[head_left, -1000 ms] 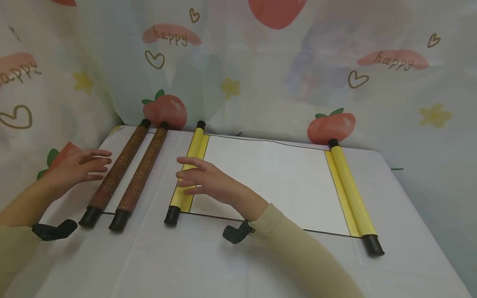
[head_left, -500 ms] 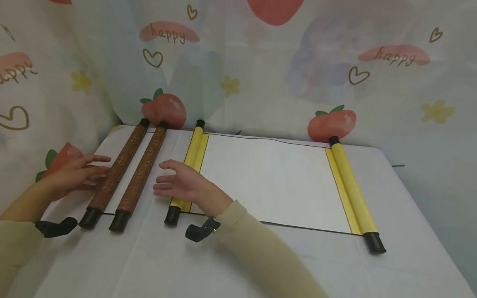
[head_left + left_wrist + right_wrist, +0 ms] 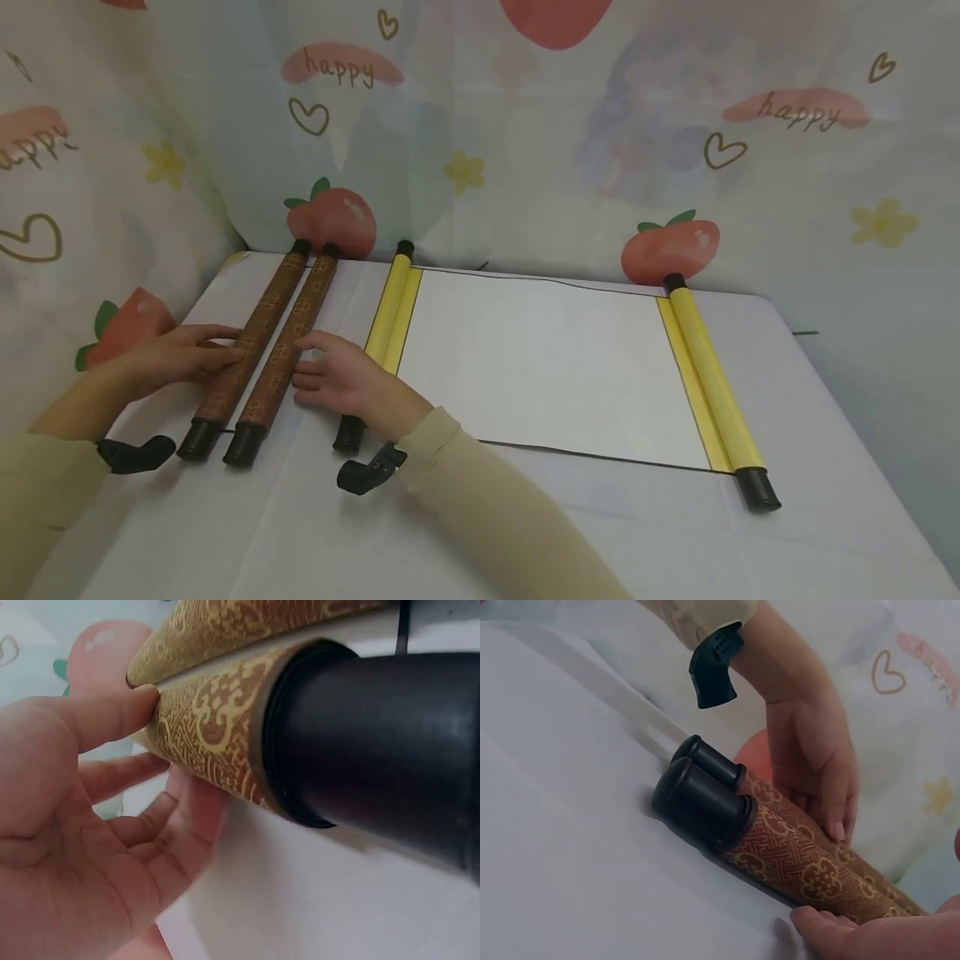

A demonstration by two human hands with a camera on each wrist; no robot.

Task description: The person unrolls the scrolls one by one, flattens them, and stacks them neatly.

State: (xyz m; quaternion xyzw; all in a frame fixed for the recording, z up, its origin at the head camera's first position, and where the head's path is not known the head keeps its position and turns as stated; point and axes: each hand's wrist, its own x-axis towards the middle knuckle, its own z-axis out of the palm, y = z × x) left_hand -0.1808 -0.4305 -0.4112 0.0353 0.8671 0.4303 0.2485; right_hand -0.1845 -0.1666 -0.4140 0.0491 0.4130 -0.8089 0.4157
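Note:
A brown patterned scroll has two rollers with black end caps and a thin white strip between them. My left hand grips the scroll's left roller from the left. In the left wrist view the thumb lies on the roller's top, with curled fingers against its lower side. Palm facing left, my right hand touches the right roller with loosely bent fingertips. The right wrist view shows those fingertips low on the roller's side, near the black cap. Part of the left roller is hidden under the left hand.
Right of the hands, an unrolled scroll with a blank white sheet lies flat. Its left yellow roller passes behind my right hand, and its right yellow roller is farther off. A printed curtain hangs behind the white table.
My right hand has moved left from over the yellow roller to the right brown roller. My left hand has taken hold of the left brown roller, which has shifted right, narrowing the strip.

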